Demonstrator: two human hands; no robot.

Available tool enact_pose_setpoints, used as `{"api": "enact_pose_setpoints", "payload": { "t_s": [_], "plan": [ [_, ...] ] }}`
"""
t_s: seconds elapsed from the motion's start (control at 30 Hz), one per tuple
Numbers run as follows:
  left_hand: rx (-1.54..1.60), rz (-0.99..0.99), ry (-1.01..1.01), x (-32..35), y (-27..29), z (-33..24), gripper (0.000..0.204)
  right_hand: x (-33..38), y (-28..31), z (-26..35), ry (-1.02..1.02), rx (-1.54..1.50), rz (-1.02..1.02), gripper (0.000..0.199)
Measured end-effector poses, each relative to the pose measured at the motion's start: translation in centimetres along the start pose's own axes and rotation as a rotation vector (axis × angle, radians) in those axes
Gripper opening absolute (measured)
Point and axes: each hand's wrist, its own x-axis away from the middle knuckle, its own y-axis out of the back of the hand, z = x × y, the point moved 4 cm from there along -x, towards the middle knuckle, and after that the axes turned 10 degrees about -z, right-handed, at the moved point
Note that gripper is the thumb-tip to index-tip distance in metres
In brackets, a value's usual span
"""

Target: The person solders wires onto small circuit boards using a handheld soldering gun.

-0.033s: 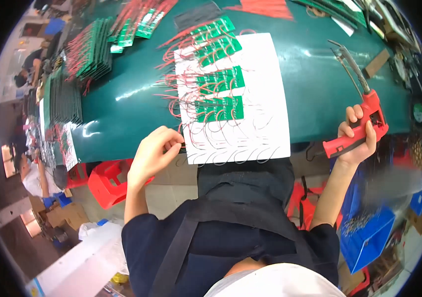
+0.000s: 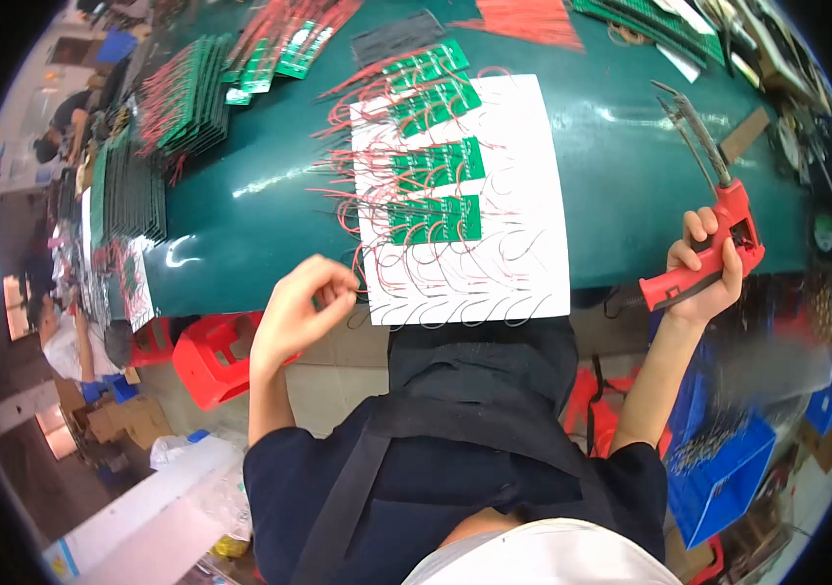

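1 red soldering gun (image 2: pixel 739 210) in right grip (image 2: pixel 708 268) | left grip (image 2: pixel 307 307) beside sheet (image 2: pixel 530 175)

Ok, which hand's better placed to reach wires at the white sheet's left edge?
Probably the left hand, beside the sheet; the right hand is farther off, gripping the red tool.

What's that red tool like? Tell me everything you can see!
The red tool is pistol-shaped, with a plastic-looking body showing dark patches and an opening. Two thin, metal-looking arms stick out, pointing up and leftward in the picture. The right hand grips its handle, at the right part of the green table.
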Motion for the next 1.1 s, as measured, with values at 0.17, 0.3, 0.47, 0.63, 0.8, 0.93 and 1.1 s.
{"api": "enact_pose_setpoints", "payload": {
  "t_s": [0.17, 0.3, 0.47, 0.63, 0.8, 0.93, 1.1],
  "plan": [
    [0.412, 0.617, 0.231, 7.3, -4.9, 1.4, 0.018, -4.4, 2.5, 0.4, -0.140, -0.366, 0.094, 0.041],
    [0.984, 0.391, 0.405, 8.2, -14.7, 2.8, 0.039, -4.5, 3.0, 0.2, -0.141, -0.297, -0.049, 0.038],
    [1.283, 0.040, 0.433, 4.7, -17.4, 1.2, 0.042, -4.1, 3.0, -0.2, -0.171, -0.267, 0.004, 0.037],
    [1.185, -0.135, 0.475, 5.7, -15.7, -0.3, 0.035, -4.9, 2.6, -0.3, -0.149, -0.242, 0.035, 0.034],
    [1.180, -0.312, 0.500, 10.2, -15.7, 2.0, 0.033, -5.5, 4.0, -0.4, -0.141, -0.219, -0.019, 0.032],
    [1.399, -0.515, 0.212, 11.4, -12.1, 1.8, 0.052, -6.1, 4.5, 0.8, -0.161, -0.242, 0.012, 0.029],
    [1.447, -0.866, 0.025, 13.3, -12.1, 4.1, 0.064, -8.1, 15.1, 3.3, -0.119, -0.110, -0.009, 0.037]
  ]
}}
